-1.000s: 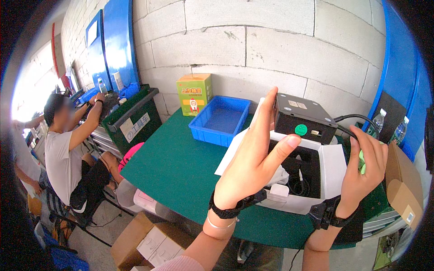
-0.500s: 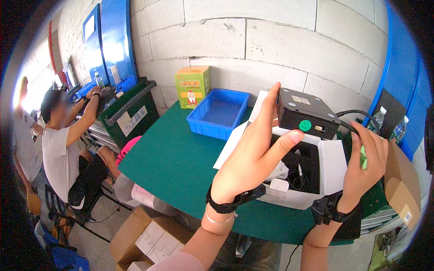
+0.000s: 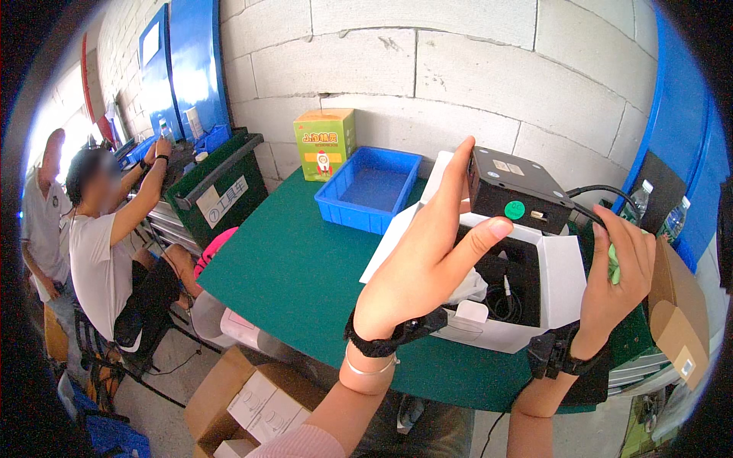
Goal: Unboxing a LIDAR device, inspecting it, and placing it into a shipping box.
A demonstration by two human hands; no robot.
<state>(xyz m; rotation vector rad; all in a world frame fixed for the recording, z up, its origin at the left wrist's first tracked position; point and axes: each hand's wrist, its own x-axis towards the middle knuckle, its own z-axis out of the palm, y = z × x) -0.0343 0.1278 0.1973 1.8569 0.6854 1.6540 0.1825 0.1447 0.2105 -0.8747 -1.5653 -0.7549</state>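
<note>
One green sticker (image 3: pixel 515 210) marks the device (image 3: pixel 511 175) left fingers (image 3: pixel 463 174) clasp; right fingers (image 3: pixel 620 231) pinch cable (image 3: pixel 586 213).

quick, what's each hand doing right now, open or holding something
Left hand: holding the black box, thumb at its front lower edge.
Right hand: closed on the black cable; something green shows within its grip.

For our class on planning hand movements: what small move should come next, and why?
Probably the right hand should gather the black cable, because it arcs out loosely beyond those fingers while the left hand supports the black device over the open white box.
</note>
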